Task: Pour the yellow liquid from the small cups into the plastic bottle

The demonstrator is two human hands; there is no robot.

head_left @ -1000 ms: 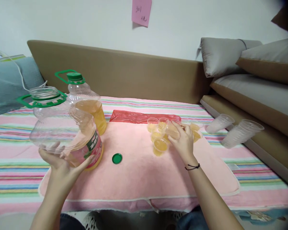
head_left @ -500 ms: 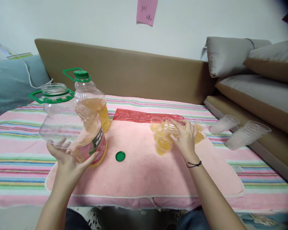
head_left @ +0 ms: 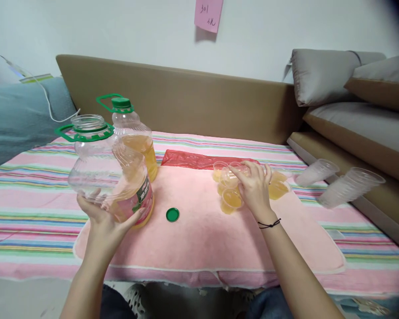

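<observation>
Pink note (head_left: 209, 17) reading "301" — left grip (head_left: 107, 225) clasping jug (head_left: 103, 175), label (head_left: 143, 191) lettering blurred — right grip (head_left: 256, 191) pinching clear cup (head_left: 233, 174)

Head view (sole one), near pink mat (head_left: 199, 243), facing forward, down.

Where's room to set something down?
The pink mat is bare between the green cap and filled cups, and in front, between the forearms. Crowded: around the right hand, and where the left hand holds the open jug.
</observation>
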